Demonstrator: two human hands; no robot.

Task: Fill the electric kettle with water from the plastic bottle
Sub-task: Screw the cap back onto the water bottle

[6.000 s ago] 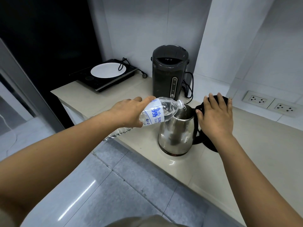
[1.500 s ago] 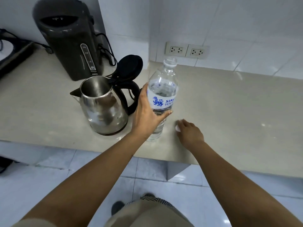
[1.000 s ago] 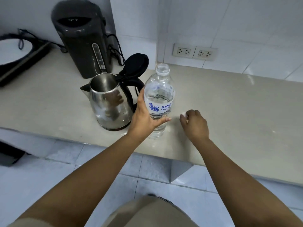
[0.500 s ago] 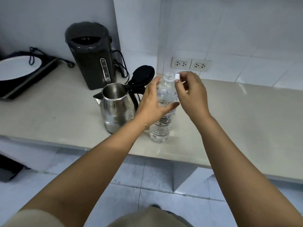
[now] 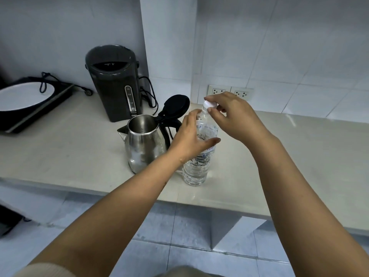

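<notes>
**Cap on the bottle, kettle beside it**

The left hand [image 5: 189, 140] grips the upright bottle [image 5: 196, 166] on the table [image 5: 299, 156]. The right hand's [image 5: 233, 118] fingers [image 5: 211, 111] pinch the white cap [image 5: 208, 104] at its mouth. Just left of the left fingers stands the kettle [image 5: 144, 144], lid [image 5: 176, 104] up; a dark water boiler [image 5: 113, 80] behind it.

There is one view only, from a wide-angle camera worn on the person's head, so nothing is shared with a second view. It looks forward and steeply down across both forearms at a pale counter [image 5: 299, 148] set against a tiled wall [image 5: 279, 47]. The fingers [image 5: 211, 111] sit close to the middle of the picture, fairly near the lens. Beyond the fingers the wall fills the top; below them the counter's front edge and floor tiles [image 5: 179, 256] show (straight lines bow towards the edges).
</notes>
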